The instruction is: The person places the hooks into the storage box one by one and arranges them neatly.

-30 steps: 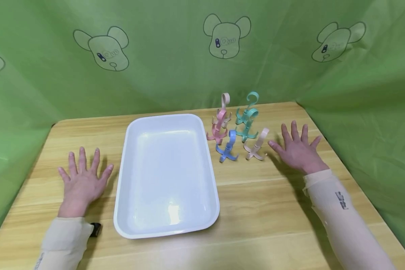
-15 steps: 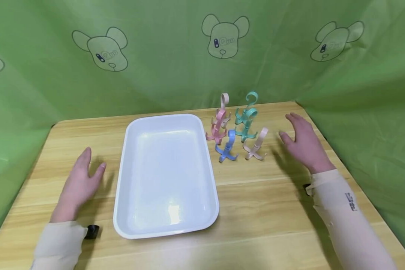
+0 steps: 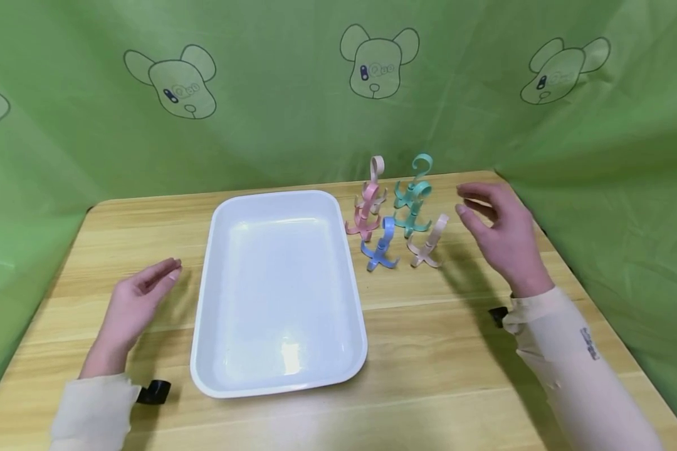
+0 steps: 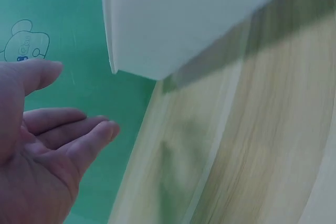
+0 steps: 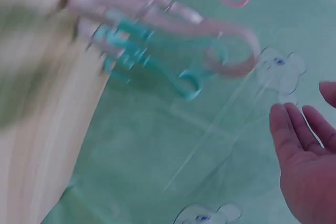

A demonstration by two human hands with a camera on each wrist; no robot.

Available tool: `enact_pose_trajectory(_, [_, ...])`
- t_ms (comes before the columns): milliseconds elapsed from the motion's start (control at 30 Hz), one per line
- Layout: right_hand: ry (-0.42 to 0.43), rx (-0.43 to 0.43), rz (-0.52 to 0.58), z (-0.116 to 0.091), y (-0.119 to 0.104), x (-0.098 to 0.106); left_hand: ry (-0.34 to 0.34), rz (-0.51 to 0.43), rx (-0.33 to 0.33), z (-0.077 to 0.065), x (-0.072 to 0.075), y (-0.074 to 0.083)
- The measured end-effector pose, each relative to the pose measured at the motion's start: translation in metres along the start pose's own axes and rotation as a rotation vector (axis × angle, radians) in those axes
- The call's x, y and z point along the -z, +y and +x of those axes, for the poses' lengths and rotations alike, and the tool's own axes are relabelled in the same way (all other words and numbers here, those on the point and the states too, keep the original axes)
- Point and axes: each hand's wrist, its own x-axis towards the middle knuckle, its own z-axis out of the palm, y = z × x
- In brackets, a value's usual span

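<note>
To the right of the pale pink hook hanger point(image 3: 427, 244), my right hand point(image 3: 504, 235) hovers over the table with bent fingers and holds nothing. My left hand point(image 3: 132, 304) is raised beside the white tray point(image 3: 203, 300), thumb near the fingers, its palm bare in the left wrist view. Several plastic hook hangers stand in a group right of the tray: a blue one point(image 3: 380, 250), a pink one point(image 3: 363, 216), two green ones point(image 3: 410, 216) and another pale pink one point(image 3: 377, 169) at the back. The right wrist view shows them blurred.
The wooden table point(image 3: 429, 363) carries everything. A green curtain point(image 3: 282, 138) with mouse-head drawings hangs behind and along both sides. Black wrist-camera parts stick out by the cuffs, one point(image 3: 155, 393) at the left and one point(image 3: 498, 316) at the right.
Both hands have lifted off the table, where they lay flat with fingers spread. They have turned sideways and their fingers now bend. The right hand has come slightly left; tray and hangers have stayed put.
</note>
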Motion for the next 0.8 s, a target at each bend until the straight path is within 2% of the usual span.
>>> enact_pose_trajectory(100, [-0.066,0.031,0.071,-0.001,-0.011,-0.008,-0.034,-0.068,0.026,-0.002,-0.003,0.002])
enact_pose_trajectory(333, [-0.205,0.031,0.104,-0.002,-0.027,-0.026,-0.075,-0.202,0.052,0.000,-0.013,0.004])
enact_pose_trajectory(567, [-0.294,-0.006,0.092,0.001,-0.028,-0.044,-0.087,-0.179,0.066,0.002,-0.020,0.002])
enact_pose_trajectory(800, [-0.355,0.001,0.004,0.002,-0.026,-0.058,-0.097,-0.197,0.075,0.004,-0.024,0.002])
